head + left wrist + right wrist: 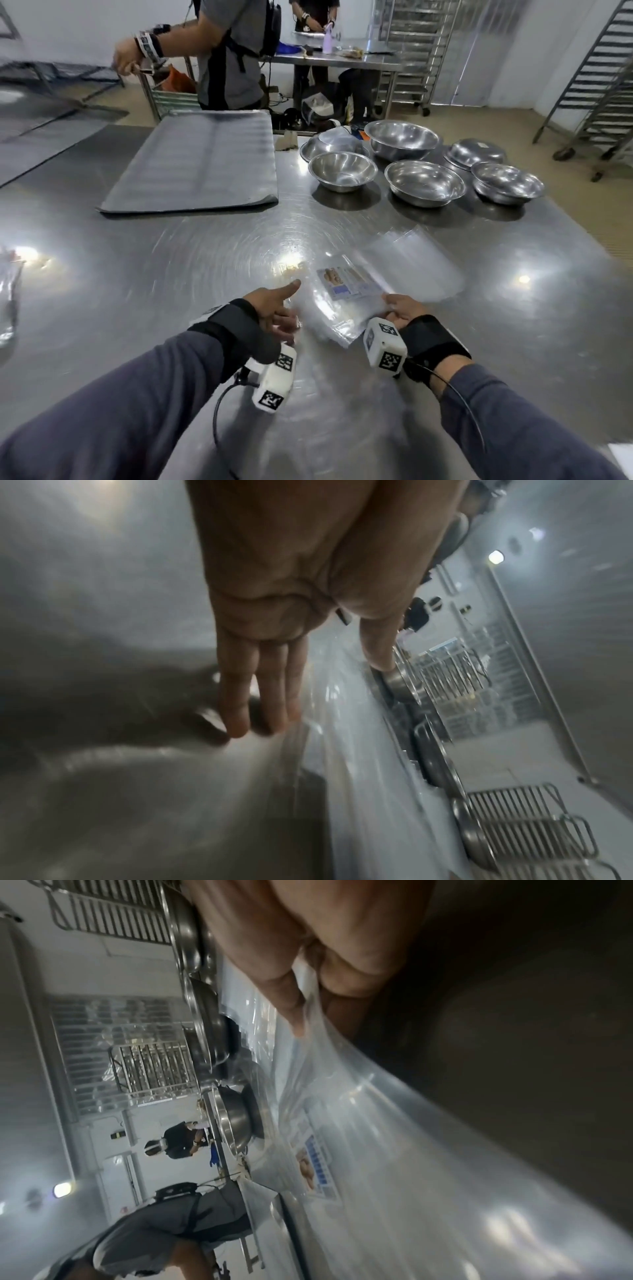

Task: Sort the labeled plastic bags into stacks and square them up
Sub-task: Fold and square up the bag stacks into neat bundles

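Observation:
A stack of clear plastic bags (pixel 339 308) lies on the steel table (pixel 137 274) just in front of me; the top bag carries a printed label (pixel 346 282). My right hand (pixel 399 308) pinches the stack's right edge between thumb and fingers, as the right wrist view shows at the bag (pixel 342 1096) and label (pixel 316 1167). My left hand (pixel 281 308) stands on edge at the stack's left side, fingers (pixel 260 693) straight, thumb out, against the bags' edge (pixel 342 723). A second fanned pile of unlabeled clear bags (pixel 411 260) lies beyond to the right.
Several steel bowls (pixel 424 181) stand at the back right of the table. A grey mat (pixel 202 164) lies at the back left. Crumpled clear plastic (pixel 8 301) sits at the far left edge. A person (pixel 233 54) stands behind the table; metal racks (pixel 603 75) stand farther back.

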`<act>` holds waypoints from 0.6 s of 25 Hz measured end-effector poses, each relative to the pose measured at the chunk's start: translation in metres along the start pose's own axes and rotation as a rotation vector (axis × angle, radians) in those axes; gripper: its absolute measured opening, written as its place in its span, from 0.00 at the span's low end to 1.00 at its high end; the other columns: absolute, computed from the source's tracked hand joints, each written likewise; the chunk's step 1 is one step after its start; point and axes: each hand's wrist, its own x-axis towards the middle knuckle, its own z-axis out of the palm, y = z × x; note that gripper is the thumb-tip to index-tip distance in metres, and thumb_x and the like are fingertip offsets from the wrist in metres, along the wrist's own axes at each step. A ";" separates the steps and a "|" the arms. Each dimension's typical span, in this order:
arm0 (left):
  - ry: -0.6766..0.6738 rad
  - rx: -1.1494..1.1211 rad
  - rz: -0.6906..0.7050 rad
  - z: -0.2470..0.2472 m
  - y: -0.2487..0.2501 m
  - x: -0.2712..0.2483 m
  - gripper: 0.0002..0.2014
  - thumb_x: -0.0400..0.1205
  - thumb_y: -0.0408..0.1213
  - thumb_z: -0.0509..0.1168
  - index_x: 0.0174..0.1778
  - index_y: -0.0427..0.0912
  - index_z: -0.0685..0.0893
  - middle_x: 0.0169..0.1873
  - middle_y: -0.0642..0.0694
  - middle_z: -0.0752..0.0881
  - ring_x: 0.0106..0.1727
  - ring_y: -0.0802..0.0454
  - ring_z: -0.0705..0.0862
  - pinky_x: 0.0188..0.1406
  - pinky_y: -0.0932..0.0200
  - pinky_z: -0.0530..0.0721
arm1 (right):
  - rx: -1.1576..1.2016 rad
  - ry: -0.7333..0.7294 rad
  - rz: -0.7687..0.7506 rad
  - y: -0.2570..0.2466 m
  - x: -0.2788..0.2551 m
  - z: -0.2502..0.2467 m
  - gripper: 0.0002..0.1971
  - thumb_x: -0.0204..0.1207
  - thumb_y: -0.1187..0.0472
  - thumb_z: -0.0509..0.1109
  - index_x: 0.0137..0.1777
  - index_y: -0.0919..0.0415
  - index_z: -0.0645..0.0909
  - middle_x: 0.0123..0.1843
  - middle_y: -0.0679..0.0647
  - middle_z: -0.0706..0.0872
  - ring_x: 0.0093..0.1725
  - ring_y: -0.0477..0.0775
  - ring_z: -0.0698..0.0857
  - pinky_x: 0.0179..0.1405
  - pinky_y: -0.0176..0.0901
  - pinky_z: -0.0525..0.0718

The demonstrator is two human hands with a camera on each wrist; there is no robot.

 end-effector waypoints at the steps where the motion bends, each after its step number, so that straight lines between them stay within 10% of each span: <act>1: 0.031 -0.038 -0.006 0.007 -0.001 0.002 0.23 0.76 0.54 0.69 0.43 0.34 0.73 0.30 0.43 0.73 0.30 0.49 0.74 0.34 0.47 0.86 | 0.001 0.003 0.013 0.001 0.004 0.000 0.10 0.87 0.66 0.50 0.52 0.71 0.72 0.08 0.59 0.72 0.03 0.47 0.70 0.00 0.32 0.62; 5: 0.076 -0.003 -0.024 0.024 -0.002 0.012 0.21 0.72 0.50 0.74 0.35 0.35 0.76 0.23 0.44 0.74 0.28 0.48 0.72 0.30 0.56 0.75 | -0.103 -0.010 0.007 0.006 0.028 -0.003 0.07 0.83 0.65 0.61 0.52 0.70 0.75 0.38 0.67 0.86 0.25 0.58 0.87 0.24 0.50 0.86; 8: 0.138 0.022 -0.017 0.029 -0.005 0.017 0.15 0.77 0.39 0.72 0.32 0.38 0.74 0.26 0.44 0.72 0.25 0.51 0.69 0.21 0.63 0.70 | -0.291 -0.097 0.082 -0.008 0.032 -0.016 0.16 0.81 0.56 0.65 0.46 0.72 0.76 0.49 0.66 0.82 0.52 0.65 0.84 0.46 0.58 0.84; 12: 0.158 -0.069 -0.004 0.028 -0.006 0.016 0.07 0.78 0.31 0.70 0.36 0.35 0.79 0.29 0.43 0.82 0.32 0.49 0.77 0.36 0.55 0.81 | -0.790 -0.114 0.149 -0.035 0.029 -0.045 0.28 0.82 0.44 0.59 0.40 0.74 0.75 0.23 0.66 0.84 0.19 0.60 0.84 0.14 0.42 0.82; 15: 0.145 -0.147 -0.051 0.025 -0.008 0.015 0.09 0.75 0.31 0.73 0.44 0.31 0.81 0.28 0.41 0.81 0.33 0.45 0.78 0.39 0.53 0.80 | -1.097 -0.059 -0.054 -0.068 0.046 -0.059 0.24 0.83 0.49 0.60 0.31 0.67 0.75 0.15 0.57 0.78 0.10 0.50 0.73 0.12 0.28 0.70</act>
